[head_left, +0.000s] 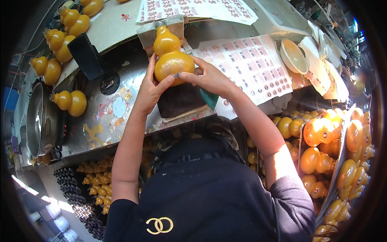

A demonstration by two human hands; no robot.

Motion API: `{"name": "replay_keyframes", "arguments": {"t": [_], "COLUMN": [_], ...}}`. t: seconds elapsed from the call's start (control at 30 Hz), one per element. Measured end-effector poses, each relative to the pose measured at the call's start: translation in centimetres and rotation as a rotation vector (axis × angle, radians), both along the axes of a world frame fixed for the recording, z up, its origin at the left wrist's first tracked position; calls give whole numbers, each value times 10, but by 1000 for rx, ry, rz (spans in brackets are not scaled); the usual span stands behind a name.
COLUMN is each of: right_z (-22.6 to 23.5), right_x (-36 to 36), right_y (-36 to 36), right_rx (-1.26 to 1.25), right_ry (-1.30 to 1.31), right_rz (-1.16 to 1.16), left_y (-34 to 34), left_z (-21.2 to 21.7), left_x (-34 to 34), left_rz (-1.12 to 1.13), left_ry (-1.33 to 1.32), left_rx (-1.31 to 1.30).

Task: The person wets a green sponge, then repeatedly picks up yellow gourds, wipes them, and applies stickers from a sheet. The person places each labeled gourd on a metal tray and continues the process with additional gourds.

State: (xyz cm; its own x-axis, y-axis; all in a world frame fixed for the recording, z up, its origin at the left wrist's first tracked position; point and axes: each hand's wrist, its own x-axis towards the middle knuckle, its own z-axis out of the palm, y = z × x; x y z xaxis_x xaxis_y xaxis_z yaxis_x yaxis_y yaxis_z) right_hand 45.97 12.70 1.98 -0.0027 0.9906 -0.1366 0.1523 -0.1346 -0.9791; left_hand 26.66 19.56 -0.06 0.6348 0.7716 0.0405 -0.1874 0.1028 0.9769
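Left hand [152,86] and right hand [213,79] clasp a yellow gourd bottle [174,65] between them, thumbs near its lower end. Apparent step: steadying and pressing its front; the next move calls for even pressure. Print on label sheets [258,66] beside the right hand is too small to read.

A black phone [84,55] stood tilted on a round stand [109,84]. A metal pan [50,123] sat at the left. A shallow bowl [294,57] rested at the right, near a white plastic tub [287,30].
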Motion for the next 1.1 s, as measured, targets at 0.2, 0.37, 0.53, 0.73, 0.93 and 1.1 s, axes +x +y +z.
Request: {"name": "replay_keyframes", "arguments": {"t": [0.2, 0.37, 0.53, 0.73, 0.93, 1.1], "right_z": [4, 5, -1, 0, -14, -13], "right_x": [-2, 1, 3, 2, 2, 3], "right_y": [-2, 1, 11, 12, 17, 13], "right_rx": [-15, -46, -57, -57, -8, -16], "right_ry": [95, 79, 51, 52, -155, -81], "right_rz": [-7, -12, -15, -8, -95, -72], "left_y": [-1, 2, 4, 4, 1, 3], "left_z": [-2, 0, -2, -6, -5, -5], "left_x": [1, 0, 5, 3, 6, 3], "left_rz": [39, 57, 101, 138, 165, 131], "left_ry": [2, 12, 35, 41, 58, 52], "left_rx": [-37, -38, -69, -90, -55, -49]}}
